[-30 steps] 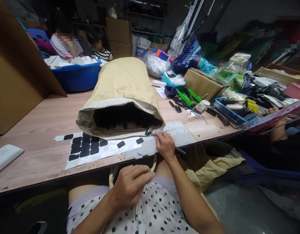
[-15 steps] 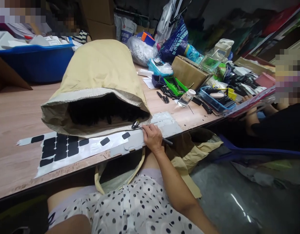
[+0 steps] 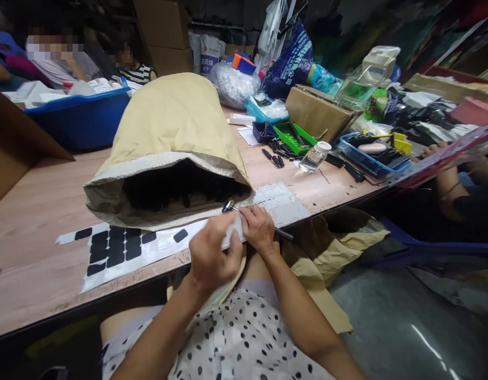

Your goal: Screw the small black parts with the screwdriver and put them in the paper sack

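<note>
My right hand [image 3: 260, 227] is closed around a rod-like tool with a shiny metal head [image 3: 228, 206] and a black handle [image 3: 283, 234]. The head points left, near the mouth of a large tan sack [image 3: 172, 116] with a dark mass of contents inside. Just left of it, my left hand [image 3: 214, 253] is raised over the table edge, slightly blurred. Its thumb and forefinger are apart, with nothing visible between them. White backing paper [image 3: 159, 248] with several black rounded stickers [image 3: 116, 245] lies left of this hand, which hides part of the strip.
A grey board [image 3: 285, 203] lies along the table edge. Behind it are a clear jar [image 3: 315, 157], a green tray [image 3: 293, 138] and a blue tray [image 3: 366, 158]. A blue tub [image 3: 81, 116] stands at the back left. Other people sit at the left and right.
My left hand has come up in front of the sack, over the strip's right end. My right hand still holds the tool. The view has shifted slightly left.
</note>
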`<state>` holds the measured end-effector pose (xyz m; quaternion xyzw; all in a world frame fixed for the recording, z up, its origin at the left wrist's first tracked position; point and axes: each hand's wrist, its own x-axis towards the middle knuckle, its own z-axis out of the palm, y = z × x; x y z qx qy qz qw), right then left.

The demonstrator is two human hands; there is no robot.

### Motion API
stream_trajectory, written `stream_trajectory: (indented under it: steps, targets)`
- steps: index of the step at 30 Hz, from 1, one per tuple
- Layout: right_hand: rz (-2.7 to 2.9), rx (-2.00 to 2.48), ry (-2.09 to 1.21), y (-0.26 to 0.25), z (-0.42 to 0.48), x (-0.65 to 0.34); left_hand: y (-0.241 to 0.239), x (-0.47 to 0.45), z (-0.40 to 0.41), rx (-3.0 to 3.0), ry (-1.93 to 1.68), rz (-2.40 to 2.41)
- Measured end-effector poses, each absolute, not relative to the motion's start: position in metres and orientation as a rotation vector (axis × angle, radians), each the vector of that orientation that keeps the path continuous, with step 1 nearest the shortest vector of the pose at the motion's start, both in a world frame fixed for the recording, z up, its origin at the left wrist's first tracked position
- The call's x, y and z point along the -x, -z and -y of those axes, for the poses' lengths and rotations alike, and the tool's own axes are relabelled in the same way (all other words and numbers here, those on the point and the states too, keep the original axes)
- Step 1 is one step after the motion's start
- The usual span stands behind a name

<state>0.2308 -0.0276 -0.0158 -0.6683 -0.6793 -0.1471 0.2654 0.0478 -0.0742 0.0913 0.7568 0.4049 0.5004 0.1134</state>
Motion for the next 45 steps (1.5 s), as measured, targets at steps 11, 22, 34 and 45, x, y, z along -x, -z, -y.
stream_trajectory:
  steps: [11,22,34,45]
  targets:
    - [1.821,1.831,0.362,0.017,0.027,-0.23,-0.04,-0.022,-0.071,-1.604,-0.474,-2.229]
    - [1.811,1.831,0.292,0.019,0.024,-0.233,-0.018,-0.007,-0.011,-2.097,-0.711,-1.46]
    - [1.629,1.54,-0.025,-0.002,0.056,-0.212,0.003,-0.009,-0.008,-2.013,-0.842,-1.377]
    - [1.753,1.458,-0.069,-0.007,0.066,-0.192,0.0,-0.017,-0.01,-1.942,-0.799,-1.401]
